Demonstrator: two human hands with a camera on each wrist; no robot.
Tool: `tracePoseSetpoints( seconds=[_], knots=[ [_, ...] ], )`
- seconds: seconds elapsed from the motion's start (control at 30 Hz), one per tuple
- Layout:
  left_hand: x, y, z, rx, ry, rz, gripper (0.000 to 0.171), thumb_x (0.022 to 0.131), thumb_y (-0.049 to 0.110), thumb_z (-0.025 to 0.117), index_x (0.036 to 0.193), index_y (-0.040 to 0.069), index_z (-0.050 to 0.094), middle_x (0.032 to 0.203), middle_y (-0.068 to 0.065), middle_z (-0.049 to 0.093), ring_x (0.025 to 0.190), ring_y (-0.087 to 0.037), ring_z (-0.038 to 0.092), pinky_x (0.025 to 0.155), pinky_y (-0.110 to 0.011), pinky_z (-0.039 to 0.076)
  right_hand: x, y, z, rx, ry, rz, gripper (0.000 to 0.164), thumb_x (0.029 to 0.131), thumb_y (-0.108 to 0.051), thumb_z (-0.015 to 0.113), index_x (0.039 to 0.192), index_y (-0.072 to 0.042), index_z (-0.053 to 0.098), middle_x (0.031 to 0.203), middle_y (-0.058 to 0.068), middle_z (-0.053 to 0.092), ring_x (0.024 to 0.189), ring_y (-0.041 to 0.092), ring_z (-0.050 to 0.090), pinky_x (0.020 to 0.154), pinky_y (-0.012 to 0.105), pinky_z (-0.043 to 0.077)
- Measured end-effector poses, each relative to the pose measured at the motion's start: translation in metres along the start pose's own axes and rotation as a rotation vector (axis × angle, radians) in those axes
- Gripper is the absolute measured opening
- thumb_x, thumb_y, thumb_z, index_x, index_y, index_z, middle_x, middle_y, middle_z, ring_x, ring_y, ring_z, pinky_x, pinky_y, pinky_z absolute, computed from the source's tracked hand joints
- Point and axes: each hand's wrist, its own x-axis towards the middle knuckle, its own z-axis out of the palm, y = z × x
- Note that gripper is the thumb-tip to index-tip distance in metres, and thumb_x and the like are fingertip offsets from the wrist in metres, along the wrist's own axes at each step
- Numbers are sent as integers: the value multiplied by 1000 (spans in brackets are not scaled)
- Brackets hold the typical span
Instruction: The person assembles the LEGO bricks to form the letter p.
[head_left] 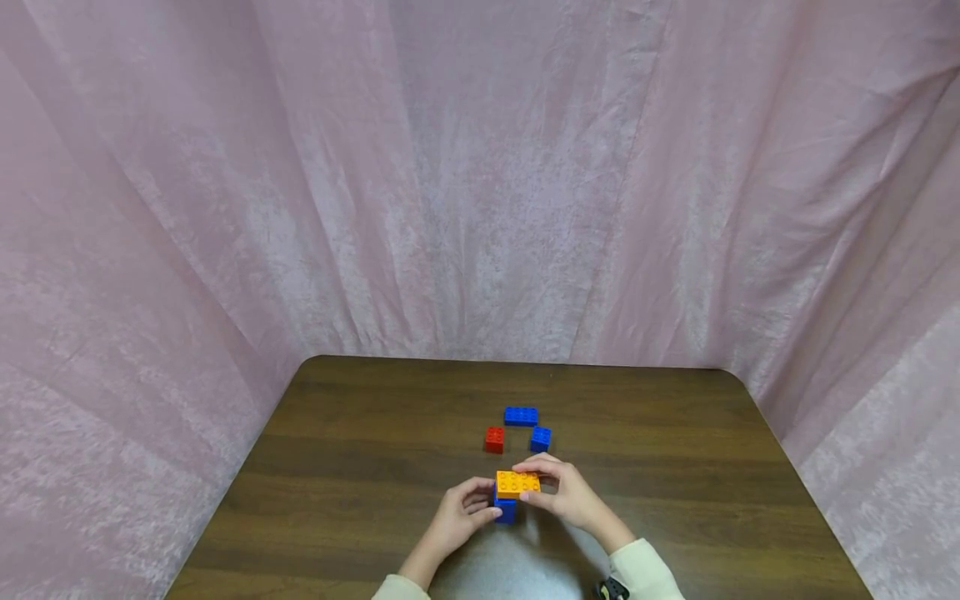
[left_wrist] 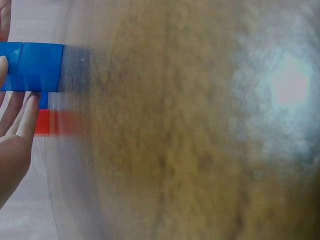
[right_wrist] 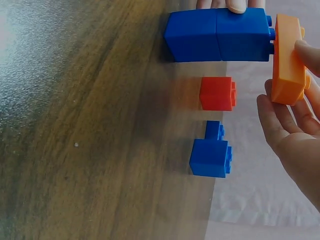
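Notes from my end of the feed. Right hand (head_left: 568, 495) grips an orange eight-stud toy building brick (head_left: 517, 484), thumb along the near long side, fingers against the far side; studs face up. The brick sits over the top of a blue two-brick stack (right_wrist: 217, 35) and juts out past it on the person's right. My right wrist view shows the upper blue brick's studs right up against the orange underside; I can't tell whether the two are joined.

Left hand (head_left: 465, 510) pinches the stack, thumb on the near face of the upper blue brick, fingers round behind. Stack stands upright on the brown wood-grain table (head_left: 337, 467), its two bricks flush.

Beyond the hands I log three loose bricks, studs up, well apart from the stack: small red brick (head_left: 495, 439) on the left, small blue brick (head_left: 540, 439) on the right, and a blue eight-stud brick (head_left: 521, 416) farther back, between them sideways and near both.

Pale sleeves (head_left: 647, 570) on both arms; a dark device (head_left: 612, 588) at the right wrist. Pink crushed curtain (head_left: 487, 183) hangs behind the table and along both sides.
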Motion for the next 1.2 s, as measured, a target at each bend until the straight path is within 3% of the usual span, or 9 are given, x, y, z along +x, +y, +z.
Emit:
tracePoseSetpoints(
  seconds=[0.17, 0.47, 0.73, 0.93, 1.2],
  knots=[
    [-6, 25, 0, 0, -11, 11, 31, 85, -4, 69, 114, -9, 60, 114, -27, 62, 106, -41, 60, 92, -50, 50, -1, 8, 4, 2, -11, 2, 33, 81, 5, 72, 113, 8, 63, 107, 23, 62, 94, 37, 60, 84, 39, 56],
    [-1, -6, 0, 17, -8, -12, 34, 85, 2, 71, 117, -4, 60, 118, -22, 62, 107, -33, 61, 92, -40, 53, -1, 9, 5, 31, -34, 37, 36, 83, -7, 75, 114, 6, 64, 109, 18, 62, 97, 27, 60, 82, 33, 57],
    [1, -6, -3, 29, -17, -13, 34, 85, 8, 73, 117, -1, 62, 117, -18, 63, 106, -30, 62, 91, -38, 53, 3, 6, 6, -12, -12, 68, 35, 80, -3, 77, 113, 6, 65, 107, 19, 62, 94, 30, 60, 79, 32, 57],
    [1, -7, -3, 21, -20, -14, 34, 85, 6, 73, 116, -1, 62, 117, -19, 63, 106, -31, 62, 91, -39, 53, 4, -19, 6, -1, 9, 93, 32, 79, 1, 76, 109, 8, 65, 102, 24, 64, 88, 40, 58, 74, 36, 56],
    [3, -7, -4, 34, -22, -18, 34, 85, 7, 73, 116, 0, 62, 117, -18, 63, 106, -31, 62, 91, -39, 53, 8, -34, 4, -42, 8, 135, 32, 80, -1, 76, 109, 6, 65, 102, 21, 64, 88, 38, 58, 74, 37, 55]
  ],
)
